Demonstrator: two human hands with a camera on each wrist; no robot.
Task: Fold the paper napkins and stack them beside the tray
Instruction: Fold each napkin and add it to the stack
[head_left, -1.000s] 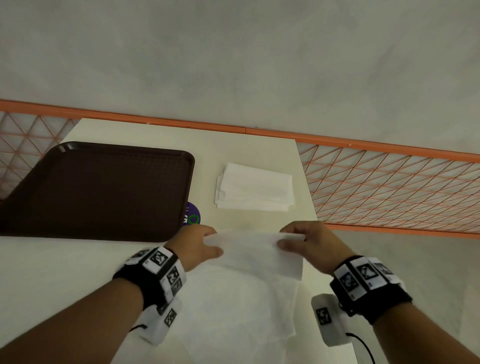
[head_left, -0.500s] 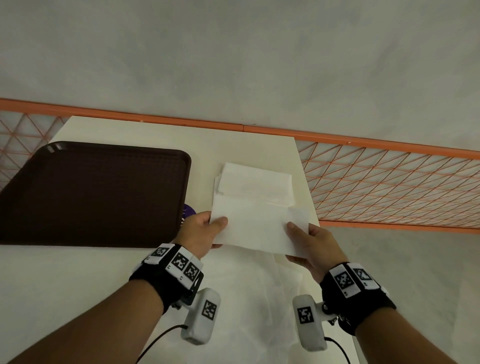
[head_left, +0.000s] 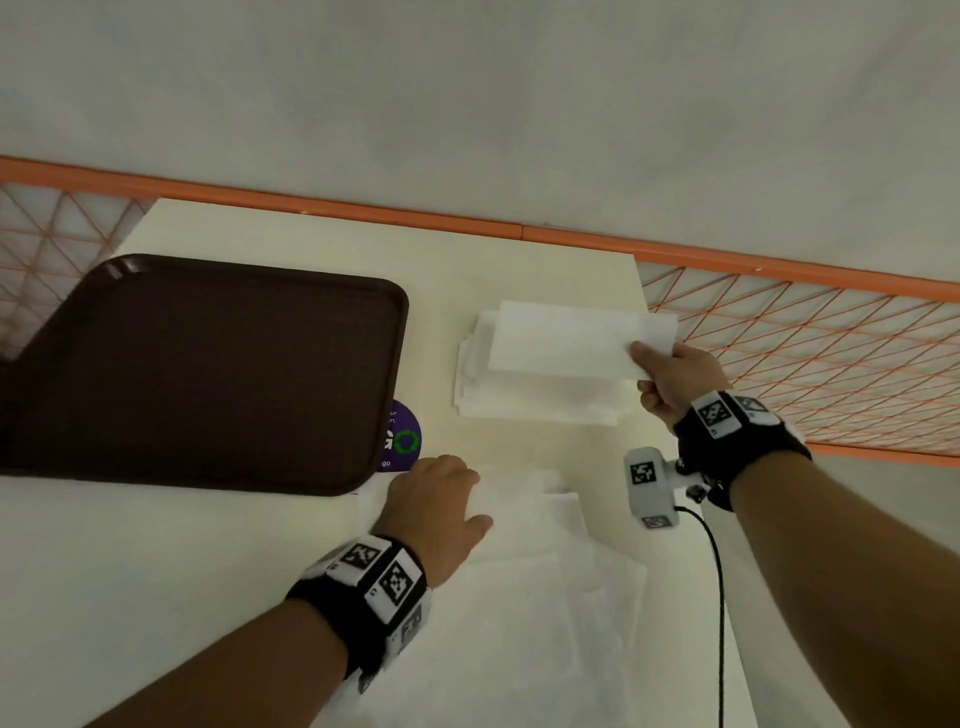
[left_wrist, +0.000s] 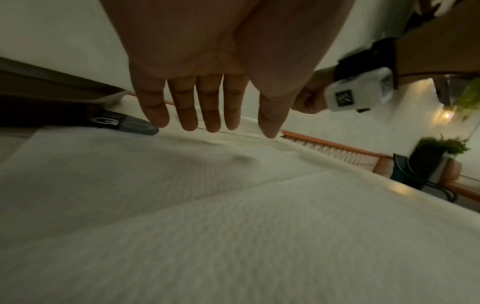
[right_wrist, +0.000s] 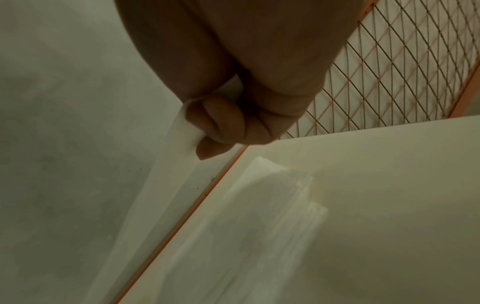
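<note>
My right hand (head_left: 655, 370) pinches the right end of a folded white napkin (head_left: 563, 338) and holds it just above the stack of folded napkins (head_left: 524, 400), which lies right of the brown tray (head_left: 208, 374). In the right wrist view the fingers (right_wrist: 221, 123) curl round the napkin's edge (right_wrist: 182, 127), with the stack (right_wrist: 259, 216) below. My left hand (head_left: 441, 493) hovers with straight fingers (left_wrist: 207, 111) over the far edge of the unfolded napkins (head_left: 524, 597) near me, holding nothing.
A purple round sticker (head_left: 402, 439) shows on the white table (head_left: 519, 260) beside the tray's right rim. An orange mesh railing (head_left: 805, 364) runs past the table's far and right edges. A cable (head_left: 719, 597) hangs from my right wrist camera.
My left hand let go of the folded napkin and drew back to the unfolded pile. My right hand alone carried the napkin forward over the stack.
</note>
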